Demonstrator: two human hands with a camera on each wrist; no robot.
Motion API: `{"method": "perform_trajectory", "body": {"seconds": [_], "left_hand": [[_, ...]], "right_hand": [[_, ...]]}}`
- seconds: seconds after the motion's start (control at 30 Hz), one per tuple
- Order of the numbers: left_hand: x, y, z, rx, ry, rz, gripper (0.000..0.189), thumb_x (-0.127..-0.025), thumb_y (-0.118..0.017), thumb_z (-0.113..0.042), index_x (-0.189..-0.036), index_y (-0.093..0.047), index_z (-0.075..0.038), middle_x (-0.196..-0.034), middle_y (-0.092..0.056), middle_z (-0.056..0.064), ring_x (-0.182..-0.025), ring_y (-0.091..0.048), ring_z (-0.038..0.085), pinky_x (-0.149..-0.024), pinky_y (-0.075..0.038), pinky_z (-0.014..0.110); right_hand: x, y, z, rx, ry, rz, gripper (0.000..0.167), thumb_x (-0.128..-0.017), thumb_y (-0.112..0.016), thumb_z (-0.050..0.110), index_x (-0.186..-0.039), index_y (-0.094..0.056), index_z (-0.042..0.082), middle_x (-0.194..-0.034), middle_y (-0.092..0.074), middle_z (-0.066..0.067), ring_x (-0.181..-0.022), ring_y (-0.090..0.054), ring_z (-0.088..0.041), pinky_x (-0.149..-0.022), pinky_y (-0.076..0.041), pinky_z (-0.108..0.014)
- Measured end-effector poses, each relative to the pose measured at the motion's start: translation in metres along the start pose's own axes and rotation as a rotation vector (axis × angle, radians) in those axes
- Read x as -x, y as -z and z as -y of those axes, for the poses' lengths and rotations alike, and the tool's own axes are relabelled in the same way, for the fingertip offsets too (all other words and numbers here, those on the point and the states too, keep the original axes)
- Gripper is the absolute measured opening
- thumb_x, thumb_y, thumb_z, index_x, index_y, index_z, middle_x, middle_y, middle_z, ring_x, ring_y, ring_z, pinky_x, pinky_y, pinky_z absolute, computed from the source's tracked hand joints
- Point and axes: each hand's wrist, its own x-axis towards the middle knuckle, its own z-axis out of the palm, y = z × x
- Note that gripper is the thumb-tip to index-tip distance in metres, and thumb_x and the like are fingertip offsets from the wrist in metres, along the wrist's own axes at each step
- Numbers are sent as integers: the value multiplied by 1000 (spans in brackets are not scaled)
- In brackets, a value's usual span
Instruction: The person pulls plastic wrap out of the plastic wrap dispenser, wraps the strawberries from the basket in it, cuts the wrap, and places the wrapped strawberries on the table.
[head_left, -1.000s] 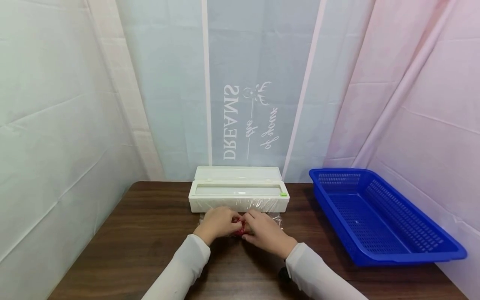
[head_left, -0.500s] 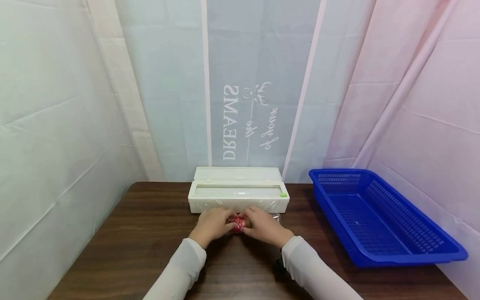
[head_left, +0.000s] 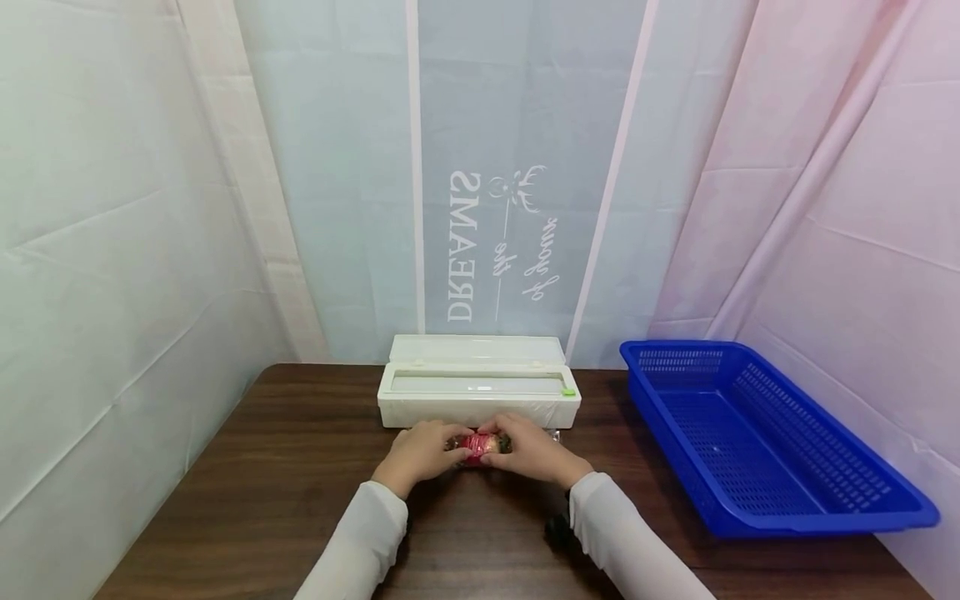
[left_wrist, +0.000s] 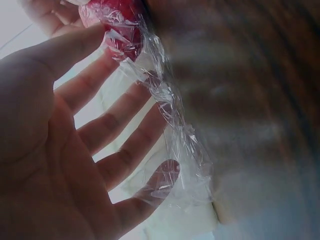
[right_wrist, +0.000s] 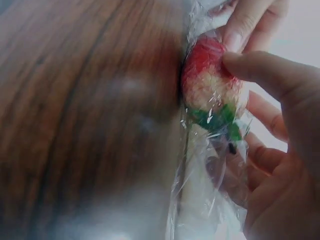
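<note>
A red strawberry [head_left: 478, 448] with a pale end and green leaves [right_wrist: 215, 117] lies wrapped in clear cling film [left_wrist: 170, 100]. It rests on the table just before the white cling film dispenser [head_left: 480, 412]. My left hand [head_left: 423, 454] holds its left side between thumb and forefinger, while the other fingers spread along the loose film in the left wrist view. From the right, my right hand [head_left: 528, 450] grips the leafy end with thumb and fingers. Film trails past the leaves beside the right fingers. The strawberry's underside is hidden.
The dispenser's lid [head_left: 476, 348] stands raised at the back, and a green slider [head_left: 569, 392] sits on its right end. A blue plastic basket [head_left: 750, 450] stands on the right of the brown wooden table [head_left: 285, 483]. Cloth walls enclose the table's back and sides.
My hands have moved slightly apart, so more of the strawberry shows, with its pale, leafy end now turned into view. The film before the dispenser looks less stretched and bunched.
</note>
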Motion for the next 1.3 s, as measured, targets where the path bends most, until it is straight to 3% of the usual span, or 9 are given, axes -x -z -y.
{"method": "perform_trajectory", "body": {"seconds": [0.33, 0.47, 0.6, 0.7, 0.83, 0.9, 0.97, 1.1, 1.3], "left_hand": [[1, 2, 11, 104, 6, 17, 31, -90, -74, -39, -113, -74, -17, -112, -70, 0, -106, -64, 22, -85, -53, 49], [3, 9, 17, 171, -5, -15, 28, -92, -72, -35, -112, -75, -15, -109, -71, 0, -96, -65, 18, -81, -54, 47], [5, 21, 25, 277, 26, -159, 21, -93, -71, -30, -108, -77, -16, -99, -73, -4, -86, -67, 15, -75, -54, 44], [5, 28, 33, 351, 86, -341, 15, -91, -72, -25, -103, -78, -18, -94, -72, -5, -85, -67, 15, -73, -54, 41], [3, 33, 46, 375, 134, -572, 24, -89, -73, -18, -111, -75, -8, -105, -67, 11, -95, -62, 29, -81, -51, 45], [2, 33, 53, 378, 161, -627, 37, -88, -75, -17, -121, -69, -2, -115, -61, 21, -105, -56, 37, -88, -47, 51], [3, 33, 58, 403, 205, -626, 50, -89, -76, -20, -132, -61, 2, -127, -53, 27, -116, -49, 43, -95, -42, 56], [4, 31, 66, 479, 289, -560, 66, -93, -74, -28, -145, -47, 3, -142, -42, 29, -130, -40, 46, -105, -36, 60], [4, 27, 69, 523, 339, -512, 66, -96, -71, -31, -146, -46, 4, -144, -42, 30, -123, -52, 44, -99, -46, 56]], "right_hand": [[2, -2, -6, -72, -14, 25, 33, -92, -76, 26, -120, -64, 13, -118, -62, 2, -109, -57, -16, -94, -49, -37], [2, -1, -3, -66, -29, 38, 33, -92, -76, 25, -120, -64, 13, -119, -62, 1, -110, -57, -17, -95, -48, -37], [1, 1, -1, -55, -41, 42, 34, -92, -75, 26, -121, -64, 13, -120, -63, 1, -112, -57, -17, -97, -48, -39], [1, 2, 0, -47, -48, 43, 34, -92, -75, 25, -121, -64, 13, -120, -63, 1, -112, -57, -17, -97, -48, -39], [0, 4, 2, -41, -49, 48, 33, -90, -76, 23, -120, -65, 12, -119, -63, 0, -112, -58, -18, -96, -48, -39], [0, 5, 3, -39, -47, 50, 33, -90, -76, 22, -119, -65, 11, -119, -63, 0, -111, -58, -18, -95, -48, -39], [0, 6, 4, -41, -51, 55, 33, -90, -76, 21, -119, -65, 11, -119, -64, 0, -112, -58, -19, -95, -48, -38], [0, 7, 6, -46, -49, 63, 33, -90, -76, 20, -120, -65, 10, -120, -64, -1, -112, -58, -20, -96, -48, -39], [-1, 8, 5, -64, -57, 72, 33, -91, -76, 21, -120, -65, 10, -120, -63, -1, -112, -58, -20, -94, -49, -39]]}}
